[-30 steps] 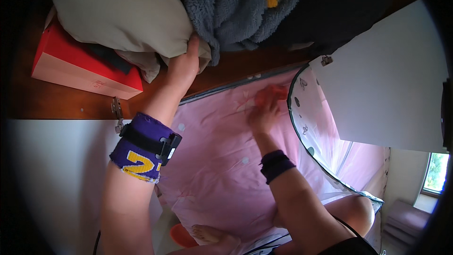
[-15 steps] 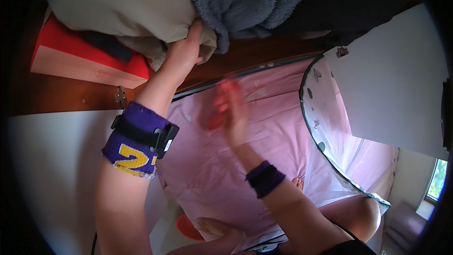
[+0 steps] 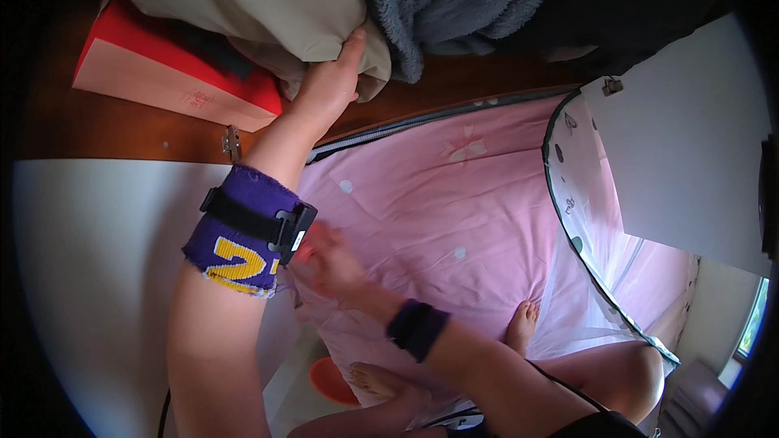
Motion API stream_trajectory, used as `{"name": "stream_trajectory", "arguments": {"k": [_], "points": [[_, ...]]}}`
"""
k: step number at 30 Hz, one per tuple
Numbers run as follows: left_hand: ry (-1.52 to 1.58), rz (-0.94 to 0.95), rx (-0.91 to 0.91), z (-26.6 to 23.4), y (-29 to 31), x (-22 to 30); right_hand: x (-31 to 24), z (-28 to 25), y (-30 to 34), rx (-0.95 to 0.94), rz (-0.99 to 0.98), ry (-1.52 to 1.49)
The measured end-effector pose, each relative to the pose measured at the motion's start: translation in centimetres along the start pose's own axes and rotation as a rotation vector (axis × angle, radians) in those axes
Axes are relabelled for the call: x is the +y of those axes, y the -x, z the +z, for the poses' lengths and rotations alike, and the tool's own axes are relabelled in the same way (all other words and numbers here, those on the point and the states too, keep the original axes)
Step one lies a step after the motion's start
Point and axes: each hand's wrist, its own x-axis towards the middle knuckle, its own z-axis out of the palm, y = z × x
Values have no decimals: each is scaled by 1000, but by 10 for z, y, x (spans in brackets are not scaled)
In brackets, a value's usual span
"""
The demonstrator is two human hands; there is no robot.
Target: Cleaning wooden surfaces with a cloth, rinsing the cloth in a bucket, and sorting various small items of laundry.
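Observation:
My left hand reaches up to the shelf and grips the lower edge of a beige garment, thumb on top. Lower down, over the pink bedding, my right hand is closed around a crumpled red cloth. Part of that cloth is hidden behind the purple wristband on my left forearm, and motion blurs its outline. A fuzzy grey-blue fabric hangs just right of the beige garment.
A red and pink box stands on the wooden shelf at the left. White cabinet doors flank the opening. A dark-edged sheer net curves down on the right. My feet rest on the bedding's near side, with an orange-red basin below.
My right hand has moved left and down with the red cloth, to beside my left wristband. My left hand keeps its grip on the beige garment; the whole view has shifted slightly.

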Motion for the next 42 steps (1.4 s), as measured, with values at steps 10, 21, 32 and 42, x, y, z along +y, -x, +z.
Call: {"name": "stream_trajectory", "arguments": {"k": [10,21,32,42], "points": [[-88,33,12,30,4,4,90,-39,-51,273,-771,1153],[52,341,226,36,24,-33,-35,-192,15,878,-993,622],[86,372,190,35,31,-65,78,-127,-9,427,-526,343],[41,348,148,17,49,-65,80,-39,40,-27,-674,316]]}}
